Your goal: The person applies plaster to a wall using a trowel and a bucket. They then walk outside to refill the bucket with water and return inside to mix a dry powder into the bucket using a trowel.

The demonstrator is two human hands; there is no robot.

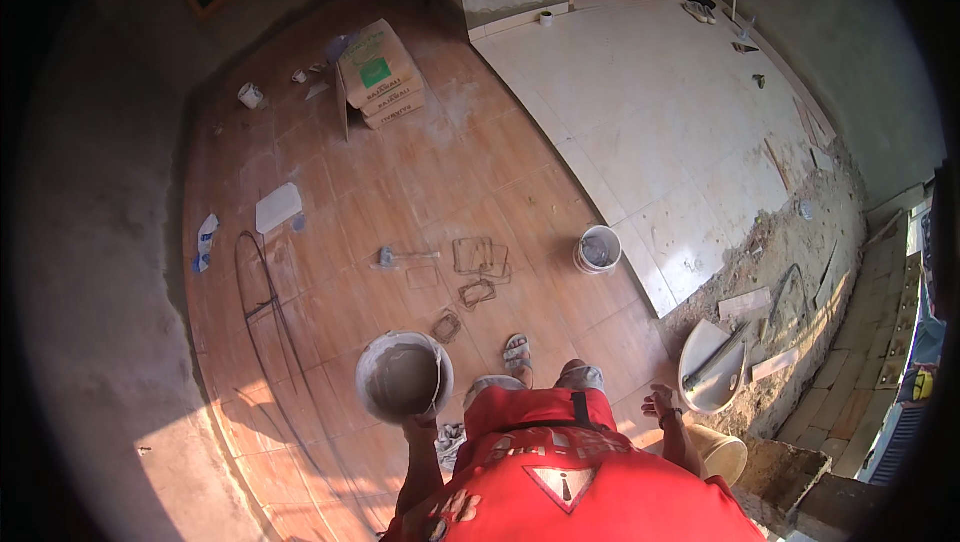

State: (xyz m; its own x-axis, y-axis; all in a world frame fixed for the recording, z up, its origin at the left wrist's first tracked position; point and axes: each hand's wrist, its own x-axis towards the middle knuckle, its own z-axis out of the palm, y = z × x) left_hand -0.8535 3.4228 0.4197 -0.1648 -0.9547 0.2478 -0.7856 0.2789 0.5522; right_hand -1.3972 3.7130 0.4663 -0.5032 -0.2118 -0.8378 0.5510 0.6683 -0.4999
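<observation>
A white bucket [362, 374] with wet grey mortar [405, 380] in it hangs at my left side. My left hand [420, 428] is closed at its near edge, where the thin wire handle comes down; my fingers are partly hidden. Out to the right, my right hand [660, 403] holds nothing, its fingers apart. Below that hand is a pale yellowish bucket [722, 454], partly covered by my arm. A large round basin [690, 347] with a dark long tool across it lies just beyond to the right.
Ahead are a mallet [386, 256], wire frames [474, 256] and a small bucket [582, 260]. Stacked bags [385, 77] stand farther back on the brown tiles. White tiles [640, 92] form a raised edge at right, bordered by rubble [790, 287]. A black cable loop [243, 277] lies left.
</observation>
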